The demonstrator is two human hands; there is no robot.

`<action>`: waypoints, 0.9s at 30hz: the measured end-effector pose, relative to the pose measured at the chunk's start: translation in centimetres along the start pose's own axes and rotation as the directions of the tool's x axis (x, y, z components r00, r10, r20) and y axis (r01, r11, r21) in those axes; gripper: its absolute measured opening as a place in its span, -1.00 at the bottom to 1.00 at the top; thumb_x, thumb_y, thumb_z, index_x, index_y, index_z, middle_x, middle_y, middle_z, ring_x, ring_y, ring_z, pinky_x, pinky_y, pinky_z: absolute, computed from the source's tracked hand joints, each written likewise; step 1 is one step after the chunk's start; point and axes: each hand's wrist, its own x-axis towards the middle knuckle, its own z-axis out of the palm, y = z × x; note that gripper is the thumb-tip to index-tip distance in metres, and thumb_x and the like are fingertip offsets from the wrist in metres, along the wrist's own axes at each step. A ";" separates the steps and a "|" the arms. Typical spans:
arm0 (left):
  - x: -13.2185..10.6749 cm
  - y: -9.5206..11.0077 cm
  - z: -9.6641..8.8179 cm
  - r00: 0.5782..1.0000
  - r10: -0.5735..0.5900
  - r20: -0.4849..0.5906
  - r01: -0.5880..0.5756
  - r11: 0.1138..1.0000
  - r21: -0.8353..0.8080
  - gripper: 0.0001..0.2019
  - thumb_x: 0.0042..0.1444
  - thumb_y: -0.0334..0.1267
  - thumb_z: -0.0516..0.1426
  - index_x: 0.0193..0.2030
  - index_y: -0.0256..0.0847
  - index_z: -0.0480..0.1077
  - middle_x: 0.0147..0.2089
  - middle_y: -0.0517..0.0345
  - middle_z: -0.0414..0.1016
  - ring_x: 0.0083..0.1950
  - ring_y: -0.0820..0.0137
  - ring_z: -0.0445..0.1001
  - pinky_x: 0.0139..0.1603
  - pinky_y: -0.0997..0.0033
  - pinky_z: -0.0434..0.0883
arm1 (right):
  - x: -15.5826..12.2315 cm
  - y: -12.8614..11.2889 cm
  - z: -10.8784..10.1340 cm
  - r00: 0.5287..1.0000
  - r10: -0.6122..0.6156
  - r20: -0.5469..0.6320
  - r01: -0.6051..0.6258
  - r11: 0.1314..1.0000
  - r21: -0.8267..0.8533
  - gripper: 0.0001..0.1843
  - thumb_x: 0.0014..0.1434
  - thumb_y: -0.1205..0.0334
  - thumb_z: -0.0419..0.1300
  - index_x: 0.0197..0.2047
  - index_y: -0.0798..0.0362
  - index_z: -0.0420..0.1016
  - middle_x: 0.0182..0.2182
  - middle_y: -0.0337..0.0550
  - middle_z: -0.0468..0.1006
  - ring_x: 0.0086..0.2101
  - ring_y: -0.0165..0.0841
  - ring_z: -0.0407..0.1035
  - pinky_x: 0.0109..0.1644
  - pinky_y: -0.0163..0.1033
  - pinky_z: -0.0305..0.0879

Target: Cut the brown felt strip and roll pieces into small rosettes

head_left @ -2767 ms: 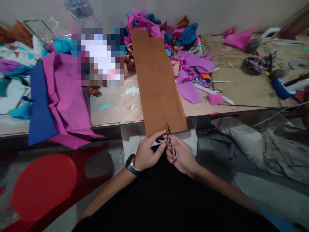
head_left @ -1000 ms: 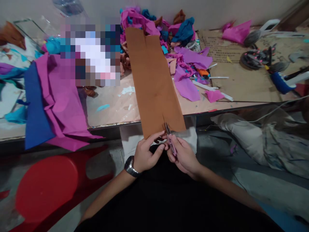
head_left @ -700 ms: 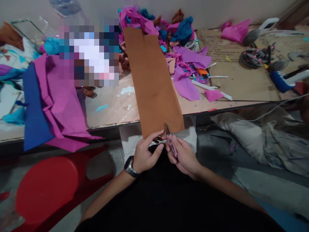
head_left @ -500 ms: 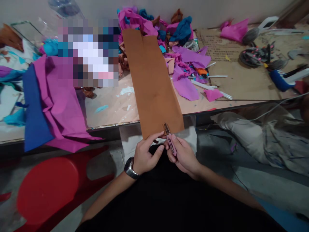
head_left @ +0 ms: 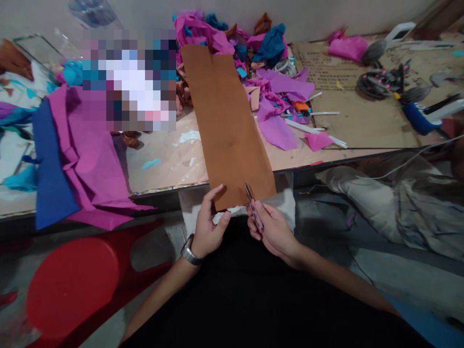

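Note:
A long brown paper strip lies across the table and overhangs its near edge. My left hand, with a watch on the wrist, pinches the strip's near left corner between thumb and fingers. My right hand is closed on small pink-handled scissors, whose blades bite into the strip's near edge right of the middle.
Pink and blue paper sheets hang over the table's left edge. Crumpled paper scraps pile at the back. A cardboard sheet with tools lies on the right. A red stool stands at lower left. Grey cloth lies at right.
My left hand has slid left along the strip's near edge to its corner. The scissors have stayed at the cut in the edge.

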 end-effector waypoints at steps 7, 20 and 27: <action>0.4 0.0 -0.3 0.997 -0.030 0.067 0.027 0.998 0.050 -0.63 0.36 -0.13 0.17 0.25 -0.14 0.45 0.22 -0.09 0.55 0.25 0.21 0.53 0.30 0.08 0.48 | 0.4 0.1 0.1 0.999 -0.030 -0.022 0.031 0.999 0.014 -0.59 0.24 -0.17 0.32 -0.24 0.05 0.51 -0.37 -0.25 0.36 -0.50 -0.53 0.12 -0.54 -0.38 0.00; -0.5 0.6 -0.1 0.995 -0.006 0.104 -0.003 0.996 0.089 -0.61 0.32 -0.18 0.19 0.27 -0.12 0.45 0.20 -0.08 0.56 0.19 0.19 0.55 0.27 0.09 0.48 | 0.5 -0.1 0.1 0.995 -0.045 -0.089 0.044 0.999 -0.013 -0.50 0.18 -0.26 0.35 -0.34 0.06 0.48 -0.49 -0.31 0.33 -0.56 -0.54 0.10 -0.56 -0.35 -0.01; -0.4 0.7 -0.2 0.994 -0.017 0.111 0.005 0.995 0.103 -0.60 0.31 -0.20 0.20 0.26 -0.14 0.45 0.20 -0.08 0.56 0.19 0.19 0.54 0.26 0.10 0.48 | 0.5 -0.2 0.3 0.996 -0.029 -0.084 0.030 0.999 0.015 -0.48 0.13 -0.27 0.38 -0.32 0.06 0.48 -0.51 -0.33 0.33 -0.58 -0.55 0.09 -0.57 -0.34 -0.03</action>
